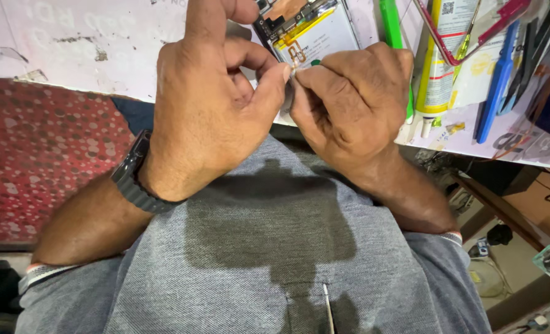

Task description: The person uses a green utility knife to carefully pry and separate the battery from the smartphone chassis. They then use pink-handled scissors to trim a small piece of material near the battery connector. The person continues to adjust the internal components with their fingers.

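I see my left hand (207,105) and right hand (355,105) pinching together one tiny metal part (293,72) at the desk (71,49) near edge; its direction I cannot tell. The opened phone (309,31) lies just beyond, long axis going far.

It was a small phone repair workshop. An opened phone (306,31) with its back off lay on a worn white bench (71,43), its battery and board bare. Along the bench's right side sat the trade's tools: a glue tube (439,74), a green pen-like tool (391,25), a blue pry tool (496,80), and tweezers (473,25). Cables and small parts lay under the bench, on the floor at the lower right. A red dotted mat (40,154) lay on the left.
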